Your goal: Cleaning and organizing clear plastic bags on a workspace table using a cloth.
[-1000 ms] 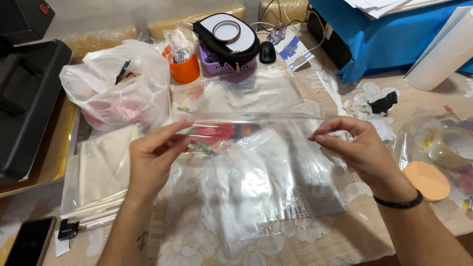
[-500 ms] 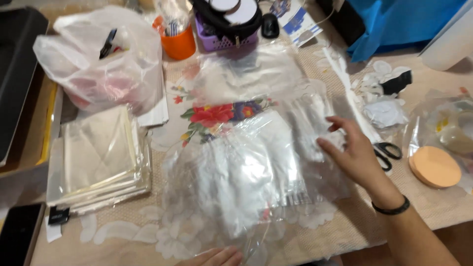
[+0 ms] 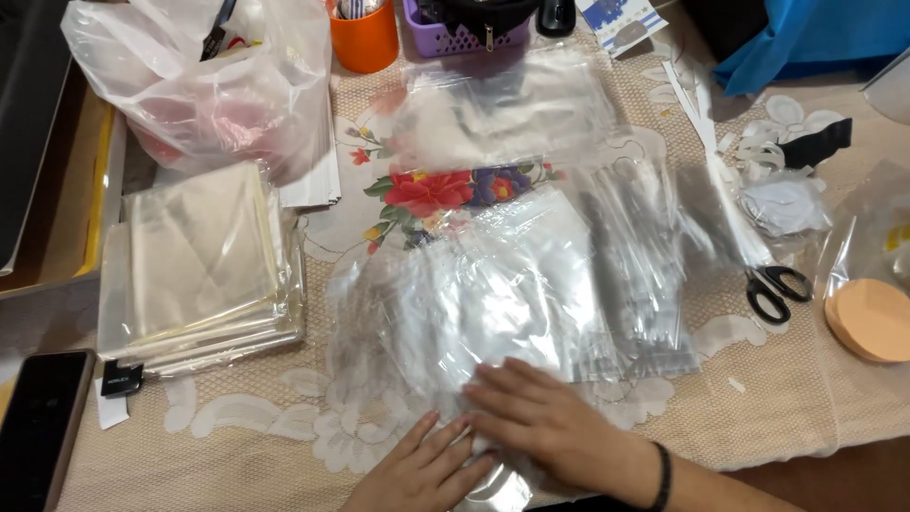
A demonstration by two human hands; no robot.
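Both hands, left hand (image 3: 422,471) and right hand (image 3: 550,427), press flat with fingers spread, gripping nothing, on the clear plastic bag (image 3: 474,313) at the bench's (image 3: 787,398) near edge.

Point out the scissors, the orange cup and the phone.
scissors (image 3: 777,289), head view, on the black handle loops.
orange cup (image 3: 366,43), head view, on its front wall.
phone (image 3: 36,427), head view, on its dark screen.

table (image 3: 777,417) | beige lace floral cloth | even indoor light
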